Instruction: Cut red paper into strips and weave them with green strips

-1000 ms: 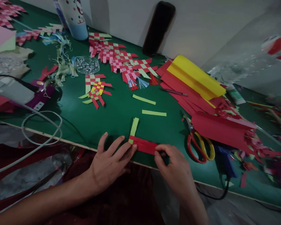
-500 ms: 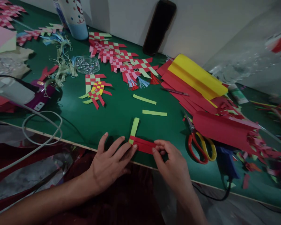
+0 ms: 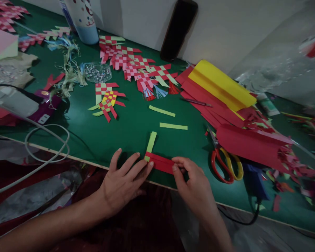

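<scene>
A folded red paper strip (image 3: 160,162) lies near the front edge of the green table (image 3: 136,133), hooked round a folded light-green strip (image 3: 150,142) that points away from me. My left hand (image 3: 123,182) lies flat with fingers spread, its fingertips pressing the left end of the red strip where it meets the green one. My right hand (image 3: 191,182) pinches the right end of the red strip between thumb and fingers.
Two loose green strips (image 3: 168,119) lie beyond. Red-handled scissors (image 3: 222,162) sit right of my right hand, with red and yellow paper sheets (image 3: 220,87) behind. Woven paper fish (image 3: 136,66), a dish of beads (image 3: 97,72), a cup (image 3: 84,19), a cable (image 3: 42,143) and a dark phone (image 3: 178,29) are further back.
My right hand has slid slightly left along the red strip and tightened its pinch. The left hand has stayed put.
</scene>
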Demonstrator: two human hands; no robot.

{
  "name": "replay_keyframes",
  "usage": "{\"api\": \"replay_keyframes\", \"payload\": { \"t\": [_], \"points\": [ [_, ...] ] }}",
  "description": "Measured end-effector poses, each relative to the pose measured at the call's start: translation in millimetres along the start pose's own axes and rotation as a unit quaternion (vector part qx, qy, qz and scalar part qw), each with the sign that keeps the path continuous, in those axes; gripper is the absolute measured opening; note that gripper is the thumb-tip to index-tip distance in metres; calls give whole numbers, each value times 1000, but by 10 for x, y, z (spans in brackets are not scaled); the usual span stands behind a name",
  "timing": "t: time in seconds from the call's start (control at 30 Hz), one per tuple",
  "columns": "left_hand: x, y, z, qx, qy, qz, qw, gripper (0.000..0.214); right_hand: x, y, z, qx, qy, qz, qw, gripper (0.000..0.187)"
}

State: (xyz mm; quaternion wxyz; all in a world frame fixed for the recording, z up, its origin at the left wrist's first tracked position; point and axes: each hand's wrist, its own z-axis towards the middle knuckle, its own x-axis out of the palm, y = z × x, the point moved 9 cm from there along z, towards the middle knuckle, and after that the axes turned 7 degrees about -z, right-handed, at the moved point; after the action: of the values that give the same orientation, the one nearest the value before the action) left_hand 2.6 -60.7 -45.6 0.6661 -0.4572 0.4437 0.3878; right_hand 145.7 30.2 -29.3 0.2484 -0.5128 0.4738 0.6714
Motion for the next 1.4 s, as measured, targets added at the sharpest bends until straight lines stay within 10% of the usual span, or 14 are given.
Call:
{"api": "replay_keyframes", "payload": {
  "t": [1.4],
  "points": [
    [-21, -1, 9, 25, -15, 3, 1000, 46, 59, 114, 102, -24, 20, -3, 1000, 19]
  ]
}}
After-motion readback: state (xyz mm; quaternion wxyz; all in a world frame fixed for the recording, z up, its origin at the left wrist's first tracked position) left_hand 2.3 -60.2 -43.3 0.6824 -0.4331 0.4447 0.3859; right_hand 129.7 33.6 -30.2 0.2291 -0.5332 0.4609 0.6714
